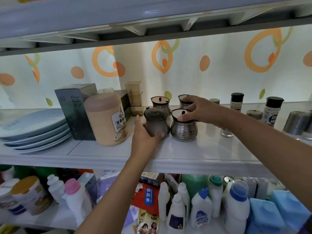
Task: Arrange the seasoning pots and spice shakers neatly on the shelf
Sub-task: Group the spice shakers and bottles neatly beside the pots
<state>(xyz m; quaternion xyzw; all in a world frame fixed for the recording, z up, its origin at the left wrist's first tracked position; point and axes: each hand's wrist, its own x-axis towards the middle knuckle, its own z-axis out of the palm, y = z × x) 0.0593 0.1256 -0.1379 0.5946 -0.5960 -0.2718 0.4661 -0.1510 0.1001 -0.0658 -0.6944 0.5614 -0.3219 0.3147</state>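
Note:
Several steel seasoning pots stand in a cluster on the white shelf (pixel 194 154). My left hand (pixel 145 134) grips the front left pot (pixel 156 121) round its belly. My right hand (pixel 197 109) holds the lid rim of the front right pot (pixel 184 130), thumb at the front, fingers reaching over toward the back right pot (pixel 183 102). A back left pot (pixel 160 103) stands free. To the right are spice shakers: two with black caps (pixel 237 102) (pixel 272 110), a small steel-capped shaker (pixel 215 101) and a glass shaker (pixel 227 131) partly behind my forearm.
A stack of blue plates (pixel 33 129), a dark box (pixel 76 114) and a large orange jar (pixel 108 120) fill the shelf's left side. Brown plastic containers (pixel 134 97) stand at the back. Steel cups (pixel 295 123) sit at far right. Bottles crowd the shelf below.

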